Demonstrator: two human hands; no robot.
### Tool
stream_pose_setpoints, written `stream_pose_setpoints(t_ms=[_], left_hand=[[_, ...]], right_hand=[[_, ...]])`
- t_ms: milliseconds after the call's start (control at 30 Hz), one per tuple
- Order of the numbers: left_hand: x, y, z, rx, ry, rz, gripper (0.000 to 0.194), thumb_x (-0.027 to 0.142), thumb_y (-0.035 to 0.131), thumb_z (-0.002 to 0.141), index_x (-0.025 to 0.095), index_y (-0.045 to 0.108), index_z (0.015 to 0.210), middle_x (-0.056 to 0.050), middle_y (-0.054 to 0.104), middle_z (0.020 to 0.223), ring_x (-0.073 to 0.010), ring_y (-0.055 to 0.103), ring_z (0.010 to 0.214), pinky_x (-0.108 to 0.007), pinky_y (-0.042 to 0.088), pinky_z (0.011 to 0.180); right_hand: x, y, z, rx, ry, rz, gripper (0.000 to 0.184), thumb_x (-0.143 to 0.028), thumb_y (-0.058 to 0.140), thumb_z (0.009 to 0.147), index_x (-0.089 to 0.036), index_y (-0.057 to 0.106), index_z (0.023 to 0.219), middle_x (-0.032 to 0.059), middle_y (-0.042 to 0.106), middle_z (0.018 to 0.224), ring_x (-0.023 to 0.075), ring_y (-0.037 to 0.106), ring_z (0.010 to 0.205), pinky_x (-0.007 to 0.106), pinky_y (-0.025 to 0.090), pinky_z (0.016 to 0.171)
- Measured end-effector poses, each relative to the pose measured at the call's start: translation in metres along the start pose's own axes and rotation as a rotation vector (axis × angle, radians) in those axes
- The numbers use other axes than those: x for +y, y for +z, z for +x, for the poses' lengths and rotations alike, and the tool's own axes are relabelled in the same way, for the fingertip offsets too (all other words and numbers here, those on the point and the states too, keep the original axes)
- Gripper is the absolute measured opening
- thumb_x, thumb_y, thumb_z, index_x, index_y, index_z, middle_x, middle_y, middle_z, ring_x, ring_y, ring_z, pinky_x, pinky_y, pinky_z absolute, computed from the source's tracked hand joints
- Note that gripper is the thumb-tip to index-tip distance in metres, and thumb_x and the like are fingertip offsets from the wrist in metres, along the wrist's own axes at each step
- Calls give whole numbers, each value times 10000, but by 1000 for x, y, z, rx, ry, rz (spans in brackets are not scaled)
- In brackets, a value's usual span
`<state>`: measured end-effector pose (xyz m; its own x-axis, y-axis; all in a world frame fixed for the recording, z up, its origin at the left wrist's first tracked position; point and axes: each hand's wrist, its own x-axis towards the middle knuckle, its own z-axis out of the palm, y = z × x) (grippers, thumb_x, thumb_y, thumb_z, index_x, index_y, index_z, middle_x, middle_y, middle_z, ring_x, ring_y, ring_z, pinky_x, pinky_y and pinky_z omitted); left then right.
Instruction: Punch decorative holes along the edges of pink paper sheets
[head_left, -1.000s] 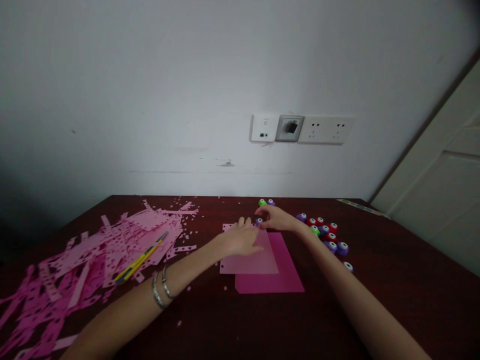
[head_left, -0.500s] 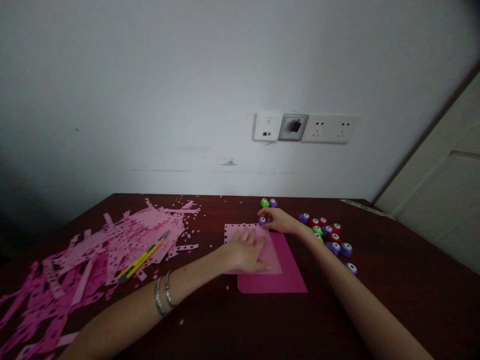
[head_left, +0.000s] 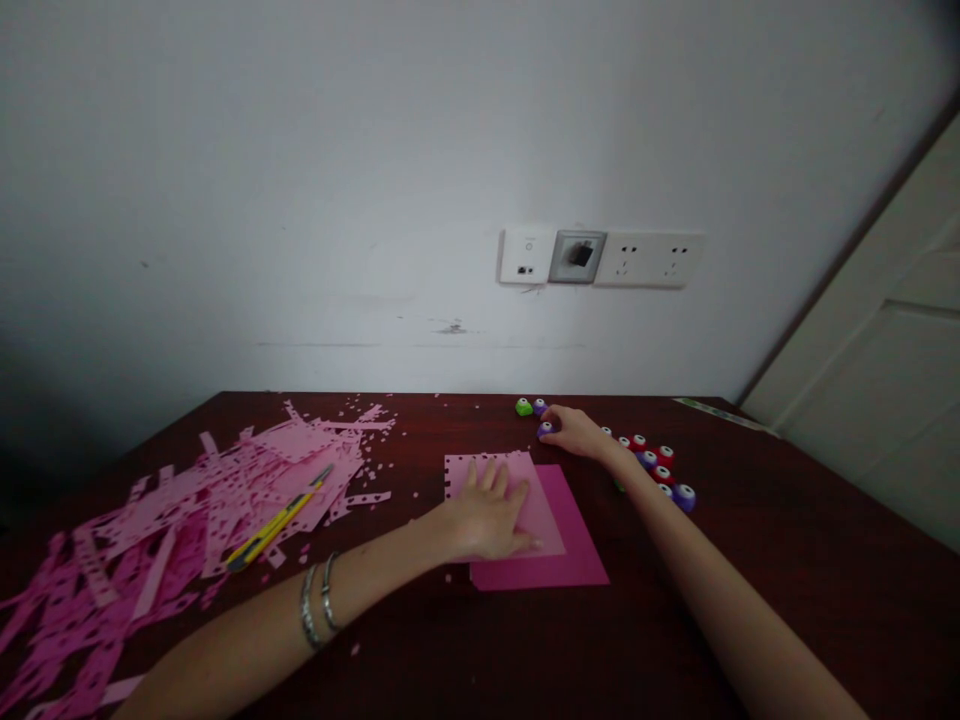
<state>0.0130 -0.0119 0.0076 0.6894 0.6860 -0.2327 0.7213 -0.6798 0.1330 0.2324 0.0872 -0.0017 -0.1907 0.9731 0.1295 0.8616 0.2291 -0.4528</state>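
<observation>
My left hand (head_left: 491, 515) lies flat with fingers spread on a light pink sheet of paper (head_left: 491, 465). Small shapes are punched along that sheet's top and left edges. Under it, a darker pink sheet (head_left: 574, 530) sticks out to the right and below. Beyond the top right corner of the paper, my right hand (head_left: 571, 432) has its fingers closed around a purple paper punch (head_left: 546, 430). Just behind stand a green punch (head_left: 523, 407) and another purple punch (head_left: 540, 407).
Several red, purple and green punches (head_left: 664, 475) cluster to the right, partly behind my right forearm. Cut pink strips and scraps (head_left: 187, 530) are heaped at the left, with a yellow utility knife (head_left: 277, 520) on top. A ruler-like strip (head_left: 724, 415) lies at the back right. Behind is the wall.
My right hand has moved the purple punch off the sheet's top edge, backward and to the right. My left hand stays flat on the paper. The view has shifted slightly.
</observation>
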Motion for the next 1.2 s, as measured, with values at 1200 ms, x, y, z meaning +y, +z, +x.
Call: stream_pose_setpoints(t_ms=[1200], left_hand=[[-94,-50,130,384,-43,-282,285,102,434,783,76,635,982,-104,648,962,-161,563,851,-249,401,786]], right_hand=[[-14,2,19,166,165,107,26,-164,581,652,-169,606,646,27,564,545,148,542,559,217,362,515]])
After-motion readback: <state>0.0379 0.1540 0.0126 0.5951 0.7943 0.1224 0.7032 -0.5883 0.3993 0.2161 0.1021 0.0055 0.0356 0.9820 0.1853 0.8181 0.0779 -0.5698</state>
